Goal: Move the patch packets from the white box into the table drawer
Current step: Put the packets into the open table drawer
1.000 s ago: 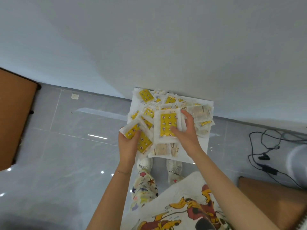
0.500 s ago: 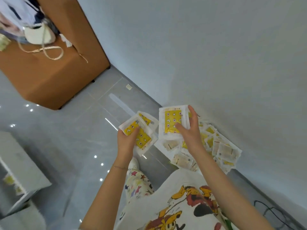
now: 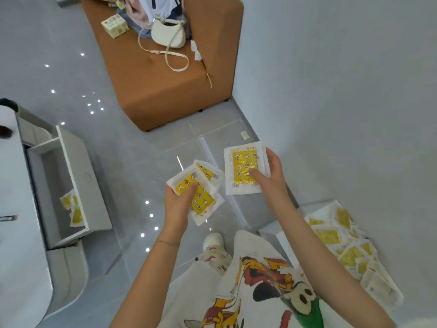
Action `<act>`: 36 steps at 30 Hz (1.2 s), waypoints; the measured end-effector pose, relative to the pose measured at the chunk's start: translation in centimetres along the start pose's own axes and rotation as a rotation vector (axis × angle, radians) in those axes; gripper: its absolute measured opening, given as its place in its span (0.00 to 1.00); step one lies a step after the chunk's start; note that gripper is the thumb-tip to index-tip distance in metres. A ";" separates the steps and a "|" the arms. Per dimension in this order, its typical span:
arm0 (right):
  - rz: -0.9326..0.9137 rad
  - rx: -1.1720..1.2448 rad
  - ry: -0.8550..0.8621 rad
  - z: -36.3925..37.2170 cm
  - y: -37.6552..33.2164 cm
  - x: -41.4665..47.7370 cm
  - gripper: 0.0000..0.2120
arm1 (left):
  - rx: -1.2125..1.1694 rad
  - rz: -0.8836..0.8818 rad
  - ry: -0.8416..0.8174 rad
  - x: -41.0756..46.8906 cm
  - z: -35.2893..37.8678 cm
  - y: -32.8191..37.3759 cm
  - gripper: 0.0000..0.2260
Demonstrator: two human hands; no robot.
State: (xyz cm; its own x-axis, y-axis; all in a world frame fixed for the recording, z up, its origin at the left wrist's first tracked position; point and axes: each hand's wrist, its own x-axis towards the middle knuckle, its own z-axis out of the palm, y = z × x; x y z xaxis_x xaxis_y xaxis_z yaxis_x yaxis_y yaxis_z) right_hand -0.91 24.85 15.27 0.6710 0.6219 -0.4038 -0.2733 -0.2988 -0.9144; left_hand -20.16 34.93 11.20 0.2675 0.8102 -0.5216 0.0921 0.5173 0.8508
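My left hand (image 3: 178,204) grips a small fan of white packets with yellow printed patches (image 3: 201,192). My right hand (image 3: 272,176) holds another stack of the same patch packets (image 3: 243,169), thumb pressed on the yellow face. Both hands are in mid-air over the grey floor. The white box (image 3: 283,240), heaped with several more packets (image 3: 350,254), sits low at the right against the wall, behind my right forearm. At the left the white table's drawer (image 3: 78,166) stands pulled out, with a few packets (image 3: 73,209) lying inside.
A brown upholstered bench (image 3: 170,91) stands at the top, carrying a white shoulder bag (image 3: 169,33), a small carton (image 3: 115,26) and clothes. The white table top (image 3: 14,209) runs along the left edge. Glossy grey floor tiles lie between drawer and box.
Both hands lifted their packets off the pile in the white box. My view swung left, so the box slid to the lower right and the open drawer came into sight.
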 end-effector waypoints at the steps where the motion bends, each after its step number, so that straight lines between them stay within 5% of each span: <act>1: 0.005 0.003 -0.031 1.6 -0.4 0.5 0.27 | -0.018 0.000 0.024 0.8 -1.1 0.5 0.19; 22: 0.039 -0.322 -0.669 27.0 -5.4 16.6 0.29 | -0.502 0.055 0.605 11.9 -14.6 8.7 0.17; 36: 0.029 -0.462 -1.109 45.8 -6.7 17.4 0.33 | -0.821 0.085 1.036 12.4 -23.0 9.6 0.16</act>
State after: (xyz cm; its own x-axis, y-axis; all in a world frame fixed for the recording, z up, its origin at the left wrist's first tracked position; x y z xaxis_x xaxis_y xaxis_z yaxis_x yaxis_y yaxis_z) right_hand -18.95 70.79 12.92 -0.3523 0.8271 -0.4378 0.1468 -0.4132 -0.8987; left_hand -37.99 56.24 11.41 -0.6415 0.4931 -0.5877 -0.5897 0.1730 0.7889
